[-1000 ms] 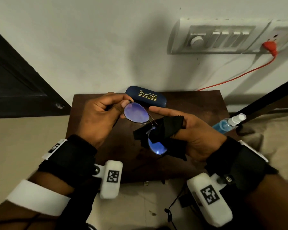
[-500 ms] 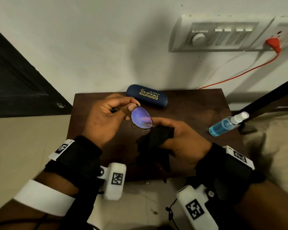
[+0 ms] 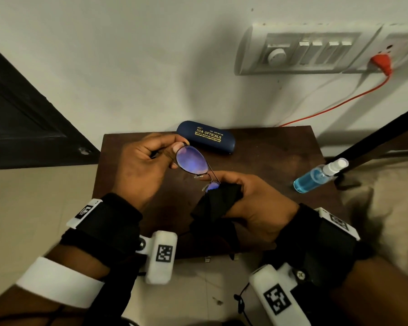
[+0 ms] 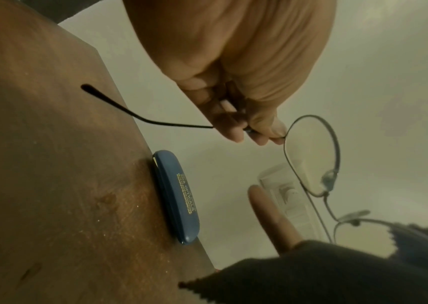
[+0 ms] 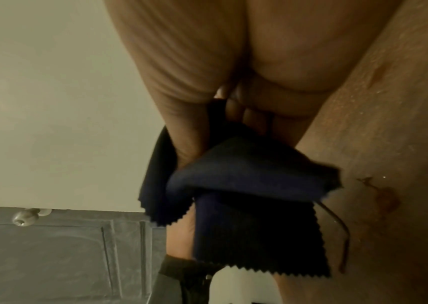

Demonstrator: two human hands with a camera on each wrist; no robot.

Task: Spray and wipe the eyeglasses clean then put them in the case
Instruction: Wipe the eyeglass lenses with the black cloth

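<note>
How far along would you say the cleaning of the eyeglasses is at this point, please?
Spraying looks done: the clear spray bottle of blue liquid lies on the brown wooden table. Wiping is in hand: the left hand pinches the thin wire-framed eyeglasses at the hinge, while the right hand pinches one lens in the black cleaning cloth. Left: casing them; the dark blue glasses case is closed.

Navy case [image 3: 206, 137] with gold lettering, black cloth [image 3: 216, 203], blue spray bottle [image 3: 316, 175].

Bare brown table [image 3: 269, 161] lies between a closed blue case [image 3: 205, 137] by the wall and a spray bottle [image 3: 316, 175] lying near the right edge.
</note>
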